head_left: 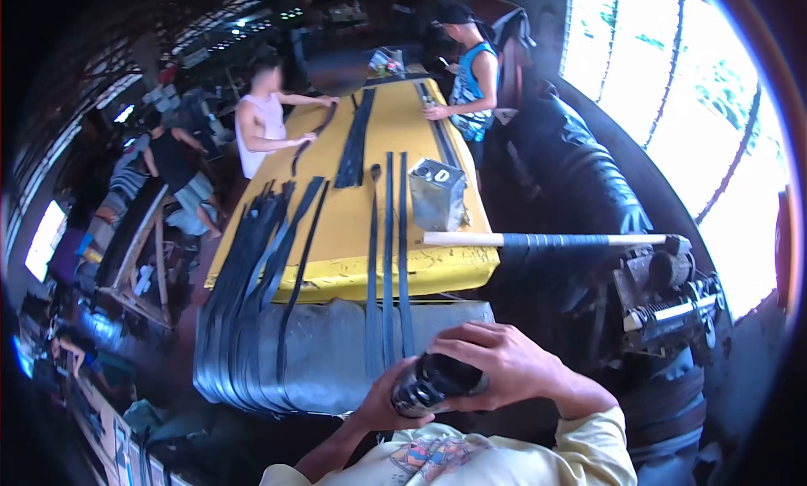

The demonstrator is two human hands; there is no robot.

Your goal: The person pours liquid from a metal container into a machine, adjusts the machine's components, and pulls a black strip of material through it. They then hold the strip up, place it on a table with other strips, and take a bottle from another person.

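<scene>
Close to my chest I hold a dark, shiny cylinder with pale markings (419, 390); its exact kind cannot be made out. My left hand (378, 404) wraps its lower left side. Over its top and right side curl the fingers of my right hand (501, 364). Just beyond my hands, long black strips (387, 267) hang over the grey-covered near end (328, 351) of the yellow-topped table (336, 234). A thicker bunch of black strips (248, 293) drapes over the left side.
A metal can (437, 196) stands on the table, near a wrapped pole (546, 240) jutting right. One person (262, 124) handles a strip at left; another (473, 87) stands at right. Machinery (668, 297) and dark rolls (580, 162) lie along the right.
</scene>
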